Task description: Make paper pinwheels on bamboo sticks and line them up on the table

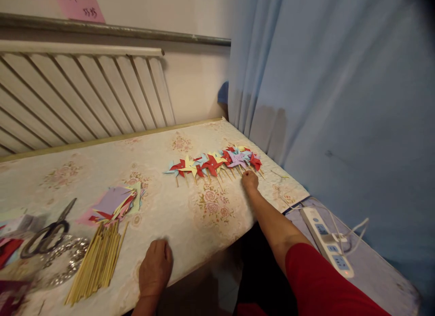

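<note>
A row of several paper pinwheels (217, 162) in red, yellow, blue and purple lies on thin sticks near the table's far right. My right hand (250, 180) is stretched out to the right end of that row, fingers curled at the sticks of the last pinwheels. My left hand (155, 268) rests on the floral tablecloth (190, 216) near the front edge, fingers bent down, with nothing visible in it. It lies just right of a bundle of bamboo sticks (97, 261).
A stack of coloured paper squares (115, 203) lies above the sticks. Scissors (45, 234) and shiny small pieces (68, 257) are at the left. A white power strip (328, 241) with cables sits on a lower surface to the right. A blue curtain (322, 103) hangs on the right.
</note>
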The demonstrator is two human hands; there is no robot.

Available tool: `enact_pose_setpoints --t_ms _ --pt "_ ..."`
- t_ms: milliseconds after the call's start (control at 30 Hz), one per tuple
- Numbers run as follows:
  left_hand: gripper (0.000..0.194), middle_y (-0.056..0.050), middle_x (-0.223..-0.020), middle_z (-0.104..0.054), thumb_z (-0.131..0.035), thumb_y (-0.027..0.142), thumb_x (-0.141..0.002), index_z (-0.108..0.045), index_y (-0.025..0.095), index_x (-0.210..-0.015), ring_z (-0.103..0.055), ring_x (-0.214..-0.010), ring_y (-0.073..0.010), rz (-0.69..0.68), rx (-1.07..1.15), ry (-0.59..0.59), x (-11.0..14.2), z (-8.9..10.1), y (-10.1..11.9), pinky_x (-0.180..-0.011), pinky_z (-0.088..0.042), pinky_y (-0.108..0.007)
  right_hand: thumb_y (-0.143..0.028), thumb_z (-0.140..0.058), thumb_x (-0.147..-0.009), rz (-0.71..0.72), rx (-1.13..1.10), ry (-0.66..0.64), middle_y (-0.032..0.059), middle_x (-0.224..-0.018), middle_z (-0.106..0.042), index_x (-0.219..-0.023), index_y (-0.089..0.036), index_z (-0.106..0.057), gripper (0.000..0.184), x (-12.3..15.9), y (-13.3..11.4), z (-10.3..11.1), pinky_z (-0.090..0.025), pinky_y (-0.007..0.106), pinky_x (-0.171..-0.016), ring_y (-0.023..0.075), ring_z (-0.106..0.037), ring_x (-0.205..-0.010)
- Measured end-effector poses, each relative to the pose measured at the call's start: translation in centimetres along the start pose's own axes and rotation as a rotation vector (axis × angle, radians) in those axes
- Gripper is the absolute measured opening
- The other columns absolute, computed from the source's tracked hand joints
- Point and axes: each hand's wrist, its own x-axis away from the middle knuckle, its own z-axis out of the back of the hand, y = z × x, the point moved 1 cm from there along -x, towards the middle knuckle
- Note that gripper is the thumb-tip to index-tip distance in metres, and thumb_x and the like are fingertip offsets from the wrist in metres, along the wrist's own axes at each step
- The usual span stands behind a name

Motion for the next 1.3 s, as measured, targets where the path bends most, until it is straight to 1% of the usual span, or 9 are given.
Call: enact_pose_setpoints --t_ms 300,467,567,733,833,933,1067,1200,1300 --pt "0.023 -0.006 -0.09 -0.058 -0.034 0.026 -0.095 -0.056 0.019 -0.092 -0.056 -0.082 -0.0192 -0.017 0.013 0.06 0.0 -0.3 0.0 -0.066 -0.037 -0.031 -0.017 -0.05 -0.073 0.054 -0.052 0.111 0.0061 -0.086 -0.07 -0.088 -0.017 -0.07 0.025 0.6 1.0 0.2 -0.042 0.025 -0.078 0.018 -0.06 -0.081" --pt "0.02 -0.007 -0.09 -0.057 -0.036 0.022 -0.094 -0.055 0.02 -0.089 -0.055 -0.085 -0.0192 0.01 0.033 0.039 0.5 -0.1 0.3 -0.07 -0.038 -0.031 -0.018 -0.043 -0.073 0.017 -0.106 0.171 0.0105 -0.092 -0.07 -0.098 -0.013 -0.068 0.036 3.5 2.3 1.1 -0.043 0.028 -0.079 0.0202 -0.06 -0.084" --pt "0.019 -0.007 -0.091 -0.057 -0.037 0.018 -0.093 -0.055 0.02 -0.087 -0.054 -0.091 -0.0196 0.042 0.065 -0.008 0.8 0.3 0.5 -0.076 -0.038 -0.03 -0.02 -0.043 -0.072 0.018 -0.136 0.151 0.0123 -0.092 -0.07 -0.1 -0.011 -0.067 0.038 6.4 3.0 1.4 -0.044 0.03 -0.078 0.0219 -0.06 -0.082" --pt "0.021 -0.01 -0.095 -0.057 -0.035 0.015 -0.092 -0.056 0.018 -0.09 -0.052 -0.093 -0.0219 0.072 0.127 -0.041 1.2 0.6 0.6 -0.079 -0.038 -0.033 -0.027 -0.045 -0.071 0.073 -0.177 0.079 0.0096 -0.085 -0.07 -0.098 -0.014 -0.067 0.037 11.5 3.7 1.4 -0.045 0.031 -0.072 0.0218 -0.06 -0.074" --pt "0.021 -0.011 -0.098 -0.057 -0.037 0.013 -0.091 -0.057 0.018 -0.091 -0.051 -0.094 -0.0227 0.092 0.194 -0.049 1.4 0.6 0.5 -0.08 -0.038 -0.034 -0.03 -0.046 -0.07 0.122 -0.162 0.037 0.009 -0.084 -0.07 -0.094 -0.016 -0.068 0.035 14.3 3.4 1.2 -0.044 0.032 -0.072 0.0226 -0.06 -0.073" --pt "0.02 -0.011 -0.098 -0.057 -0.037 0.013 -0.091 -0.057 0.018 -0.091 -0.051 -0.094 -0.022 0.062 0.238 -0.037 1.6 0.5 0.1 -0.08 -0.039 -0.033 -0.031 -0.046 -0.071 0.174 -0.122 -0.018 0.0091 -0.086 -0.07 -0.092 -0.017 -0.068 0.033 16.5 2.6 0.9 -0.044 0.033 -0.074 0.0236 -0.061 -0.076" --pt "0.021 -0.009 -0.096 -0.057 -0.036 0.015 -0.092 -0.056 0.019 -0.088 -0.053 -0.092 -0.0198 0.004 0.318 -0.014 1.8 0.2 -0.9 -0.08 -0.04 -0.03 -0.032 -0.044 -0.072 0.218 -0.066 -0.07 0.0094 -0.087 -0.071 -0.089 -0.019 -0.067 0.032 18.6 1.4 0.7 -0.043 0.033 -0.077 0.0247 -0.062 -0.08" --pt "0.019 -0.007 -0.092 -0.059 -0.038 0.015 -0.09 -0.056 0.018 -0.086 -0.053 -0.087 -0.0177 -0.056 0.489 0.003 1.5 0.1 -2.5 -0.08 -0.04 -0.029 -0.035 -0.047 -0.071 0.231 -0.042 -0.122 0.0084 -0.084 -0.071 -0.087 -0.02 -0.067 0.03 19.9 0.5 0.2 -0.043 0.034 -0.074 0.025 -0.062 -0.078" --pt "0.017 -0.005 -0.087 -0.059 -0.04 0.012 -0.085 -0.055 0.018 -0.082 -0.053 -0.083 -0.0169 -0.036 0.629 -0.001 0.7 0.5 -4.1 -0.079 -0.04 -0.029 -0.037 -0.048 -0.07 0.243 -0.057 -0.148 0.0072 -0.077 -0.07 -0.083 -0.021 -0.067 0.028 20.8 -0.8 -0.4 -0.044 0.034 -0.071 0.0251 -0.062 -0.073"
